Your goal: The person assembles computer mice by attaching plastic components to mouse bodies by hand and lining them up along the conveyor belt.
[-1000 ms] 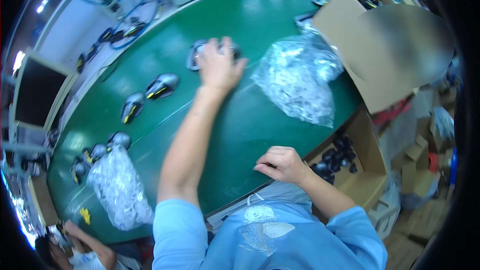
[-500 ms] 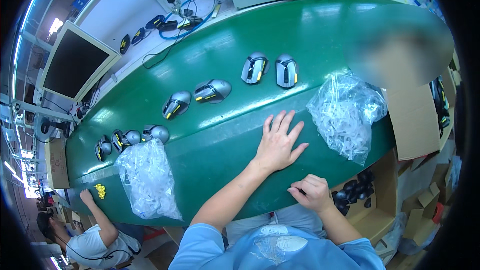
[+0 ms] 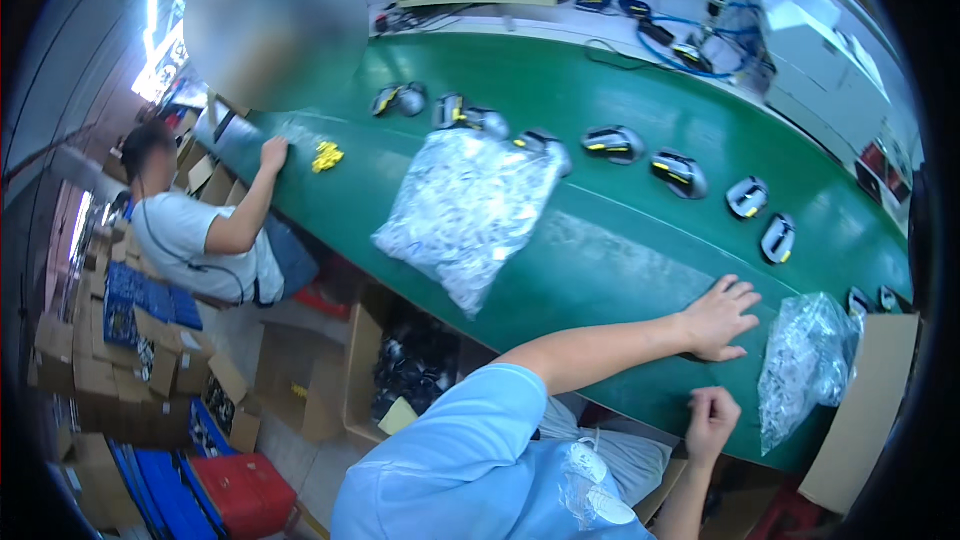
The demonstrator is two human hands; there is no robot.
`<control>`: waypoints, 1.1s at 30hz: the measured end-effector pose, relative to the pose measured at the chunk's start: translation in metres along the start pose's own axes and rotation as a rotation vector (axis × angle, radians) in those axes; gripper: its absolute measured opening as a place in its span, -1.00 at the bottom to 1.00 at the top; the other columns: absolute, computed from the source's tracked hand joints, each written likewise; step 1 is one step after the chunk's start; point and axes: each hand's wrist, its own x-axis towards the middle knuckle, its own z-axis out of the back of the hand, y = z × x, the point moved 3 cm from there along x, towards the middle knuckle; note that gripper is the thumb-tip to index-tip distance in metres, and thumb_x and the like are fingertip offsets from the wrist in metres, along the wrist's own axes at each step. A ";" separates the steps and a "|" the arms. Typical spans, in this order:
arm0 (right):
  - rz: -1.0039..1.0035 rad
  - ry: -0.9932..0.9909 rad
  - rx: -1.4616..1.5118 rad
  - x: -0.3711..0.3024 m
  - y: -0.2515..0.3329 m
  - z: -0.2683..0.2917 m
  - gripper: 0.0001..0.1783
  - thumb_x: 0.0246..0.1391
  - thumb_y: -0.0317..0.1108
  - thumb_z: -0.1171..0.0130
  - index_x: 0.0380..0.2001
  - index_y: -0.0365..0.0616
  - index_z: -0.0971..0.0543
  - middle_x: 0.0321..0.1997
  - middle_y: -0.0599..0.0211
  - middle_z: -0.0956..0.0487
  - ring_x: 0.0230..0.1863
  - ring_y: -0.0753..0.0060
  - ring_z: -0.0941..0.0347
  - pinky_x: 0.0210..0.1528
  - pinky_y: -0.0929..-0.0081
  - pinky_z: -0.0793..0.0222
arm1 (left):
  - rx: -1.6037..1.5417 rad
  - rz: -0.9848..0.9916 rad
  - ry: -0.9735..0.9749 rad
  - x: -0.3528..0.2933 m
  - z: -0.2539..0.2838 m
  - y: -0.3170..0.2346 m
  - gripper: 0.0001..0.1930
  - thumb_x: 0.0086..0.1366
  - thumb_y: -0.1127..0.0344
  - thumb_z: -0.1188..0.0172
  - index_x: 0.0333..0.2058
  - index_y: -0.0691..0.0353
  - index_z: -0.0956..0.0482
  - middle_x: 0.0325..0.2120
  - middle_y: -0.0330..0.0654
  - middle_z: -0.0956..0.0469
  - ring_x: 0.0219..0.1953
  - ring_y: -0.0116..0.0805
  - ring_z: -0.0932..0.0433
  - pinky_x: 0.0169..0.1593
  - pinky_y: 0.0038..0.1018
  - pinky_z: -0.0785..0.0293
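My left hand lies palm down on the green tabletop, its fingers spread and nothing in it. My right hand is closed at the table's near edge, fingers curled; whatever it may hold is hidden. To the right of my left hand is a clear plastic bag of whitish pieces. Beyond my hands several grey-and-black computer mice with yellow accents stand in a loose row, among them one mouse nearest my left hand and another just behind it.
A larger bag of clear pieces lies left of centre. A co-worker sits at the far left beside small yellow parts. An open carton of dark parts stands below the table; a cardboard box is at the right edge.
The view has swung to the left, so the table, mice and bags appear shifted right. My left hand remains spread on the table; my right hand remains closed near its edge.
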 end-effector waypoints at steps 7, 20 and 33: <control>0.212 -0.275 0.096 0.162 -0.005 -0.010 -0.72 0.56 -0.32 -0.16 -0.25 -0.30 -0.63 -0.34 0.41 -0.59 -0.37 0.63 -0.36 -0.27 0.57 -0.29 | -0.050 0.043 -0.021 -0.003 -0.006 0.008 -0.38 0.04 0.01 -0.46 0.06 0.22 -0.72 0.19 0.09 -0.58 0.37 0.15 -0.40 0.56 0.07 -0.12; -0.107 -0.266 0.856 0.214 -0.103 0.011 -0.71 0.62 -0.22 -0.10 -0.20 -0.19 -0.60 -0.61 0.72 -0.19 -0.64 0.87 0.05 -0.63 0.62 0.22 | -0.191 0.040 -0.206 0.000 -0.005 0.010 -0.57 0.03 0.10 -0.49 -0.22 0.35 -0.78 0.07 0.09 -0.61 0.28 0.16 -0.43 0.46 0.01 -0.26; -0.054 -0.177 0.359 0.210 -0.111 0.013 -0.75 0.59 -0.29 -0.12 -0.06 -0.28 -0.66 -0.26 0.50 -0.54 -0.21 0.66 -0.39 -0.10 0.55 -0.34 | -0.216 0.014 -0.289 0.000 -0.010 0.011 -0.61 -0.04 0.14 -0.45 -0.29 0.31 -0.80 -0.08 0.08 -0.67 0.15 0.14 -0.49 0.36 0.00 -0.32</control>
